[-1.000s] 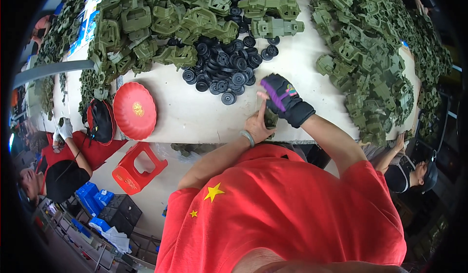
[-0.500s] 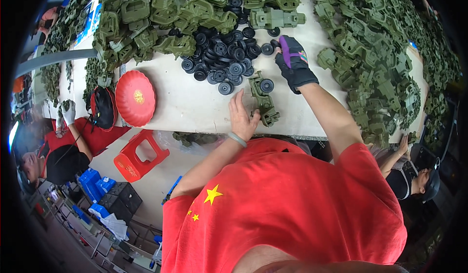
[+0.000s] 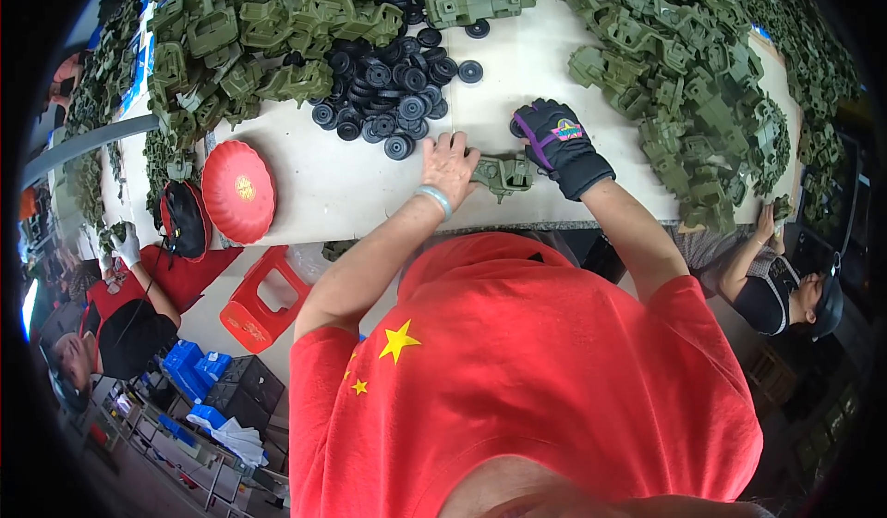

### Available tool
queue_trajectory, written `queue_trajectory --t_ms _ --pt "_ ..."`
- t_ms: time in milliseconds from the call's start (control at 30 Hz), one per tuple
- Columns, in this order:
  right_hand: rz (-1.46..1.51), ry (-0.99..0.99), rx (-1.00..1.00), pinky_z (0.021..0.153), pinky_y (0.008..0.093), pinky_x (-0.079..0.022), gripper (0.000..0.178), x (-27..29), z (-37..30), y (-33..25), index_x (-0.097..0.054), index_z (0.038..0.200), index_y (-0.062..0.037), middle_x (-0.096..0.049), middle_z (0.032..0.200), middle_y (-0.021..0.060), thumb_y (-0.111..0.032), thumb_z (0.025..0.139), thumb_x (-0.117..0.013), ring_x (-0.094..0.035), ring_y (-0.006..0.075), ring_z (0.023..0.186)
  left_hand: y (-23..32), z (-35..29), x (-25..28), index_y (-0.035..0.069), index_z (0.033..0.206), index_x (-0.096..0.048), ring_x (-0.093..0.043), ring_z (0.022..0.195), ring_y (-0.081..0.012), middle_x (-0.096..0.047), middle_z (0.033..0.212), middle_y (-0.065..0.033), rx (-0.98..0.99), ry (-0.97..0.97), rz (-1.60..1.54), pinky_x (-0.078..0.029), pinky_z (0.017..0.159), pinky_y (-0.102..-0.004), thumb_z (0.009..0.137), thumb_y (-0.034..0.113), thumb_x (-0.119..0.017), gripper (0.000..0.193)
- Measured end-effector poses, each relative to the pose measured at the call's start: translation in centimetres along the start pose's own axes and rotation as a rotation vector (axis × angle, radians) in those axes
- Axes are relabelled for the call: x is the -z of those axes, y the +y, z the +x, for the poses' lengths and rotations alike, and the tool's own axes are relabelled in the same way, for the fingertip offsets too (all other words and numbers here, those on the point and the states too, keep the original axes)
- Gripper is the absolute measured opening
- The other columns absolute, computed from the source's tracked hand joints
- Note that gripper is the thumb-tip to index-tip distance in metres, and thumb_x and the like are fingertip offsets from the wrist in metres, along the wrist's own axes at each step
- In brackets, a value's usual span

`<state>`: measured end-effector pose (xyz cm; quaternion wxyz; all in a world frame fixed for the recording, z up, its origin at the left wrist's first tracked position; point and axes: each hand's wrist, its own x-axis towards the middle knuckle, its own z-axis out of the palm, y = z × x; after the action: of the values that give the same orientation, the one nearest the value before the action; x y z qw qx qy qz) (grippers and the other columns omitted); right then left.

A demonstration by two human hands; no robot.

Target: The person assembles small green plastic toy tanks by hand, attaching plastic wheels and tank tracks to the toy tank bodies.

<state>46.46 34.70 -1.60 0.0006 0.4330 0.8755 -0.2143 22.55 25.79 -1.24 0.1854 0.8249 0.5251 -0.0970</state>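
Observation:
A green plastic toy vehicle chassis (image 3: pixel 504 176) lies crosswise on the table's near side. My bare left hand (image 3: pixel 448 169), with a pale bangle at the wrist, grips its left end, and the fingers cover that end. At its right end is my right hand (image 3: pixel 562 146), in a black glove with purple trim. A black toy wheel (image 3: pixel 516 128) shows at the gloved fingertips, partly hidden by them. Just beyond my left hand is a heap of black wheels (image 3: pixel 379 88), with one loose wheel (image 3: pixel 469 72) to its right.
Green plastic parts (image 3: pixel 268 19) are heaped at far left, with another large pile (image 3: pixel 684 84) on the right. A red scalloped plate (image 3: pixel 238 227) and a black-and-red bag (image 3: pixel 185 220) sit left. A red stool (image 3: pixel 263 301) stands below. Other people work at both sides.
My right hand has come back from the loose wheels toward me, with a wheel at its fingertips. The chassis has turned from pointing away to lying crosswise, and my left hand now grips it.

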Motion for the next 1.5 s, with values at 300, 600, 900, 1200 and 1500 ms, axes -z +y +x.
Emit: queue_trajectory --t_ms 300,600,900,1200,1500 --pt "0.395 -0.023 0.150 0.090 0.0483 -0.052 0.047 4.1 -2.5 -2.9 -0.065 0.123 -0.0045 -0.068 0.106 0.0189 -0.017 0.081 -0.080 -0.064 0.0413 0.104 1.8 -2.5 -3.7 0.013 0.114 -0.067 -0.051 0.118 -0.0358 -0.053 0.123 -0.0126 0.184 0.132 -0.320 -0.052 0.094 -0.0535 0.068 0.030 -0.088 0.053" --pt "0.194 -0.279 0.186 0.085 0.0493 -0.053 0.032 3.9 -2.7 -3.8 -0.067 0.105 -0.0090 -0.069 0.101 0.0147 -0.021 0.079 -0.082 -0.067 0.0390 0.098 1.8 -2.5 -3.7 0.013 0.115 -0.067 -0.051 0.119 -0.0357 -0.053 0.123 -0.0129 0.170 0.111 -0.295 -0.055 0.091 -0.0498 0.068 0.030 -0.088 0.054" --pt "0.245 -0.255 0.200 0.095 0.0476 -0.052 0.052 3.2 -4.3 -3.2 -0.064 0.132 -0.0074 -0.068 0.114 0.0176 -0.027 0.086 -0.079 -0.065 0.0392 0.107 1.9 -3.0 -4.7 0.015 0.127 -0.062 -0.048 0.129 -0.0366 -0.050 0.142 -0.0143 0.122 0.304 -0.236 -0.052 0.095 -0.0513 0.067 0.029 -0.087 0.066" --pt "0.169 0.012 0.144 0.087 0.0509 -0.053 0.033 -0.5 0.8 -5.7 -0.065 0.112 -0.0018 -0.068 0.105 0.0227 -0.018 0.084 -0.068 -0.064 0.0434 0.099 1.3 -2.3 -5.8 0.013 0.108 -0.065 -0.054 0.115 -0.0331 -0.054 0.117 -0.0090 0.070 0.309 -0.321 -0.058 0.084 -0.0494 0.065 0.030 -0.089 0.052" --pt "0.346 -0.051 -0.110 0.090 0.0502 -0.053 0.041 -1.3 0.2 -5.5 -0.063 0.119 -0.0006 -0.068 0.107 0.0239 -0.017 0.082 -0.068 -0.065 0.0439 0.102 0.8 -2.5 -5.7 0.012 0.110 -0.065 -0.055 0.112 -0.0335 -0.054 0.113 -0.0100 0.051 0.310 -0.384 -0.057 0.083 -0.0493 0.067 0.034 -0.087 0.052"
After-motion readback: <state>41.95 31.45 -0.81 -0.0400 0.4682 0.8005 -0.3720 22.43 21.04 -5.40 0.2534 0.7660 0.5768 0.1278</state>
